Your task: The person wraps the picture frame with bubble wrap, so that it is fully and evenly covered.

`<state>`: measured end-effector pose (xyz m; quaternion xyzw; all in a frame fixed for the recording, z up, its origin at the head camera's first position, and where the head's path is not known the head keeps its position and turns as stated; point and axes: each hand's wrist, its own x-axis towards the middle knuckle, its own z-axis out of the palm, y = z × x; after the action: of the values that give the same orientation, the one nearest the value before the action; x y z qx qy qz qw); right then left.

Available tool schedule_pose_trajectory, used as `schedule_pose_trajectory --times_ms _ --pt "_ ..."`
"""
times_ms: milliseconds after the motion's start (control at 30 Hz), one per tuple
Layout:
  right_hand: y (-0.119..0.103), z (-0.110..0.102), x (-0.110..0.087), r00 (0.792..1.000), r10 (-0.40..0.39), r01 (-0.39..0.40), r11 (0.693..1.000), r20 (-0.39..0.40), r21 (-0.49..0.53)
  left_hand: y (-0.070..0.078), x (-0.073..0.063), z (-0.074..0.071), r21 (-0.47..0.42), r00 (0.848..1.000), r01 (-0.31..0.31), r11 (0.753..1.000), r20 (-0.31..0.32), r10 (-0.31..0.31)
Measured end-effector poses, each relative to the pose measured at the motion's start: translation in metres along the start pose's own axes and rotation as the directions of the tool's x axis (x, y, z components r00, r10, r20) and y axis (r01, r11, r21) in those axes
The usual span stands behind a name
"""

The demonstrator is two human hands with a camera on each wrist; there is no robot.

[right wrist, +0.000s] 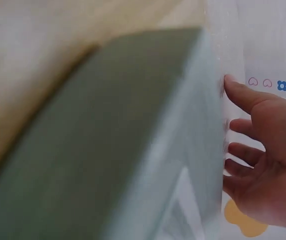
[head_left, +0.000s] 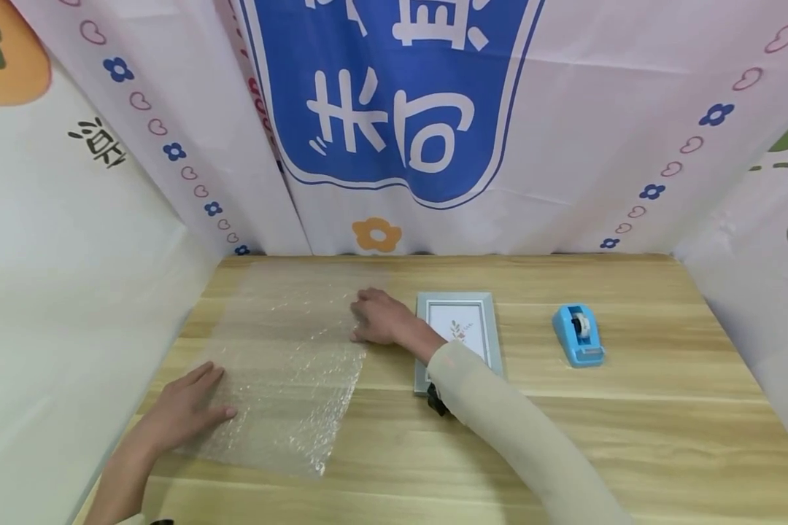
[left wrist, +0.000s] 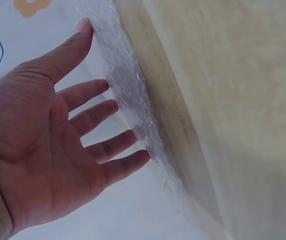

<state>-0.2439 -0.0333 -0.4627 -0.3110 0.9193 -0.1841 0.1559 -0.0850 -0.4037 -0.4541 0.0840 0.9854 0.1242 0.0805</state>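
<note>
A clear sheet of bubble wrap (head_left: pixel 282 379) lies spread on the left part of the table. At its left edge rests my left hand (head_left: pixel 180 412), with the fingers extended. The left wrist view shows the spread fingertips right at the bubble wrap (left wrist: pixel 128 80). My right hand (head_left: pixel 382 317) touches the sheet's right side near the upper corner, its fingers loosely bent. Under the right forearm is a grey-blue picture frame (head_left: pixel 492 332) with a plant print, partly covered by the sleeve. This frame (right wrist: pixel 108 125) fills much of the right wrist view, close to the camera.
A blue tape dispenser (head_left: pixel 578 346) with a roll of tape stands right of the picture frame. The wood-grain table (head_left: pixel 663 437) is bounded by printed white cloth (head_left: pixel 565 146) at the back and both sides.
</note>
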Motion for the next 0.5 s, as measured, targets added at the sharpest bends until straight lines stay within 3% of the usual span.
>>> schedule_pose_trajectory --times_ms 333,500 --pt "-0.007 0.011 -0.026 0.994 0.085 -0.085 0.996 -0.073 -0.006 -0.010 0.013 0.001 -0.085 0.996 -0.087 0.993 0.010 0.088" --pt "-0.008 0.017 -0.037 0.990 0.091 -0.095 0.995 -0.104 -0.037 -0.017 0.020 -0.002 -0.153 0.994 -0.094 0.984 0.041 0.101"
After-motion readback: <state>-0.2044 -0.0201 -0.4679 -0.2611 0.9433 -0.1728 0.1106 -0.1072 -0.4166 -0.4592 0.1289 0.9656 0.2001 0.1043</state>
